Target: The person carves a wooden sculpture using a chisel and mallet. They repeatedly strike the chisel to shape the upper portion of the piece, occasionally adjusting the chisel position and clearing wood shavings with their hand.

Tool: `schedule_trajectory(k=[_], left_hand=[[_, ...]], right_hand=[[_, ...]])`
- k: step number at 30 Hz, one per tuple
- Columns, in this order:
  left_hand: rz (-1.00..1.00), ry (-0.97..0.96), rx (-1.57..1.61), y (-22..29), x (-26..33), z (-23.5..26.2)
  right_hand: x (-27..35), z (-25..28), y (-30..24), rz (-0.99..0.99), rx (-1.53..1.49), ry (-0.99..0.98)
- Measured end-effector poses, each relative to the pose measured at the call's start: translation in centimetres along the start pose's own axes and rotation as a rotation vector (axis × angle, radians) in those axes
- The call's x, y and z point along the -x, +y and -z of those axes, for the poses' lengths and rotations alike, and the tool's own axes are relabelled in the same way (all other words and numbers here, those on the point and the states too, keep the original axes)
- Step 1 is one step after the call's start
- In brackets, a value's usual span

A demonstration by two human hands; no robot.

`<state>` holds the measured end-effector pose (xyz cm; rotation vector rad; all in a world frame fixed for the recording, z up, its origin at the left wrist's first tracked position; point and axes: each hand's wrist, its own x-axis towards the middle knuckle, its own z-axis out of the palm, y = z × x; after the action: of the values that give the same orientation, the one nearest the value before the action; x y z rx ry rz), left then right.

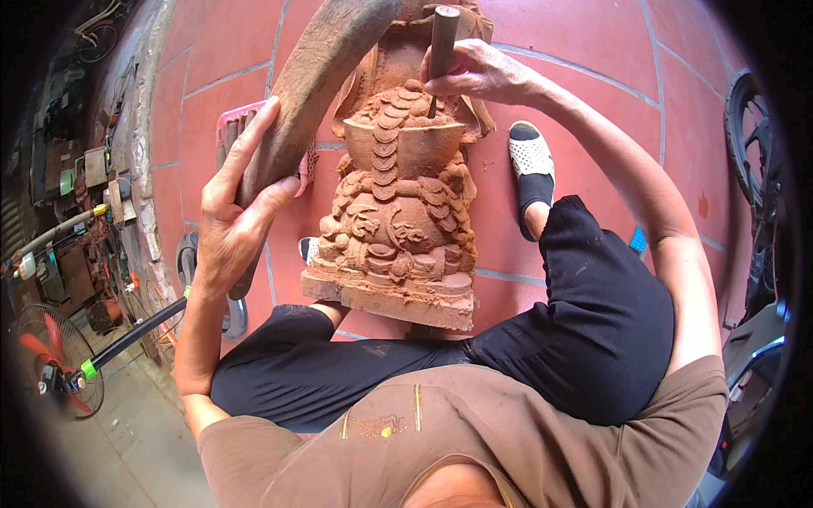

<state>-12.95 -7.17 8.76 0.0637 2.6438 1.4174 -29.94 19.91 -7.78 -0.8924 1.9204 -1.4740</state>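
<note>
Between my legs stands a reddish-brown wood carving (398, 229), covered with coins, rounded lumps and a bowl-like form heaped with wood dust. My left hand (233, 220) is wrapped round a long, curved wooden mallet (318, 80). Its thick far end reaches past the top edge of the view, left of the chisel and apart from it. A chisel (443, 42) is gripped in my right hand (474, 72), nearly upright. The thin blade points down at the heaped part above the bowl's rim, beside the string of coins. Whether its tip touches the wood, I cannot tell.
A pink plastic basket (229, 118) holding several handled tools sits left of the carving, partly behind the mallet. At lower left is a fan with red blades (59, 360). A black wheel (745, 140) stands at the right edge. Red tiles (593, 72) cover the floor.
</note>
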Motion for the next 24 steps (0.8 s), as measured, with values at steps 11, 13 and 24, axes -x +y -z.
schedule_trajectory(k=[11,13,24], left_hand=[[-0.148,0.002,0.034,2.0,0.4,-0.2],[-0.197,-0.006,-0.030,2.0,0.4,-0.3],[-0.219,-0.015,-0.080,2.0,-0.3,-0.5]], right_hand=[[0.1,-1.6,-1.1,0.025,0.336,-0.034],[-0.3,-1.7,-1.8,-0.062,0.320,-0.084],[-0.4,-1.7,-1.0,0.012,0.385,-0.122]])
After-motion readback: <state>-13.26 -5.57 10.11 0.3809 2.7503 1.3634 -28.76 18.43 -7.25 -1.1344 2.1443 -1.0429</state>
